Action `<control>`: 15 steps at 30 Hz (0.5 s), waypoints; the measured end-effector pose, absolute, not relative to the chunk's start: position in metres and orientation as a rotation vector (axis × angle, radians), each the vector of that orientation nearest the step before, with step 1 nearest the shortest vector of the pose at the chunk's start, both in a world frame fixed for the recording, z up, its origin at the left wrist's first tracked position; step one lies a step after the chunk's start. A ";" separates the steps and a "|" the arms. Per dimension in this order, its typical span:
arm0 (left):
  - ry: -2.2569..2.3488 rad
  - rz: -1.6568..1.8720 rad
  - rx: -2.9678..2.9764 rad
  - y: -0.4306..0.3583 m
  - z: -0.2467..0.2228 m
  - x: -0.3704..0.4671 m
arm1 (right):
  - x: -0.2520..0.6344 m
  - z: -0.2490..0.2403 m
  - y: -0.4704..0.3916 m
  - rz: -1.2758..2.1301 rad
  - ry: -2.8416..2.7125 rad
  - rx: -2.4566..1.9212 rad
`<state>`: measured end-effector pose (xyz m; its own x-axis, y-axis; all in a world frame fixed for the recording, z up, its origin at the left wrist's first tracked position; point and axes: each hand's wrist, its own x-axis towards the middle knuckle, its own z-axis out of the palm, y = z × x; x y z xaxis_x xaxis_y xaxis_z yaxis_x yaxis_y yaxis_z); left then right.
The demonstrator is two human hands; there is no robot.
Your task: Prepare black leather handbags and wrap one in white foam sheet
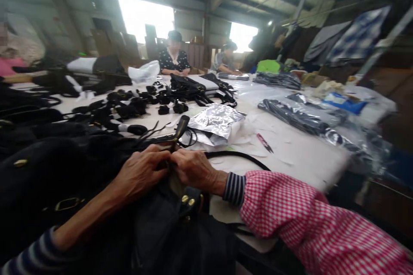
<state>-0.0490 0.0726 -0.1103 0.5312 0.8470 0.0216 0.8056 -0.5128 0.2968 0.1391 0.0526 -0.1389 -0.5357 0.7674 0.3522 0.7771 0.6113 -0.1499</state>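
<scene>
A black bag (158,223) with brass-coloured studs lies in front of me, its opening edge between my hands. My left hand (142,172) is closed on the bag's edge, fingers bent over it. Close beside it, my right hand (193,169) is closed in a pinch on the same edge; the fingertips are partly hidden. A dark strap end (182,125) stands up just beyond the hands. From behind my right wrist a black handle (241,154) curves over the table. More black bags (48,172) with brass buckles are piled at my left.
Silver foil packets (217,121) lie on the white table (309,161), with red thread snips (265,143) nearby. Rolled black straps (125,105) cover the left middle. Plastic-wrapped dark goods (290,114) sit at the right. Two people (174,58) work across the table, and another is partly visible far left.
</scene>
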 end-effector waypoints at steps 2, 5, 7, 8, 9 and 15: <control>1.347 0.295 2.466 0.082 -0.118 -0.050 | 0.141 -0.139 0.053 0.166 -2.353 -1.254; 1.350 0.347 2.408 0.088 -0.128 -0.052 | 0.143 -0.137 0.055 0.497 -2.235 -1.181; 1.379 0.358 2.420 0.088 -0.132 -0.052 | 0.151 -0.128 0.052 0.666 -2.218 -1.075; 1.393 0.363 2.438 0.086 -0.133 -0.052 | 0.159 -0.121 0.049 0.725 -2.225 -1.016; 1.406 0.366 2.466 0.084 -0.133 -0.051 | 0.171 -0.112 0.045 0.761 -2.230 -0.966; 1.456 0.257 2.825 0.063 -0.116 -0.039 | 0.316 -0.048 -0.018 0.372 -2.081 -1.365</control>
<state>-0.0391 0.0628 -0.1161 0.5702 0.8050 0.1639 0.8125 -0.5821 0.0320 0.3159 -0.0178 -0.0476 -0.2777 0.8989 0.3389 0.7257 0.4274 -0.5391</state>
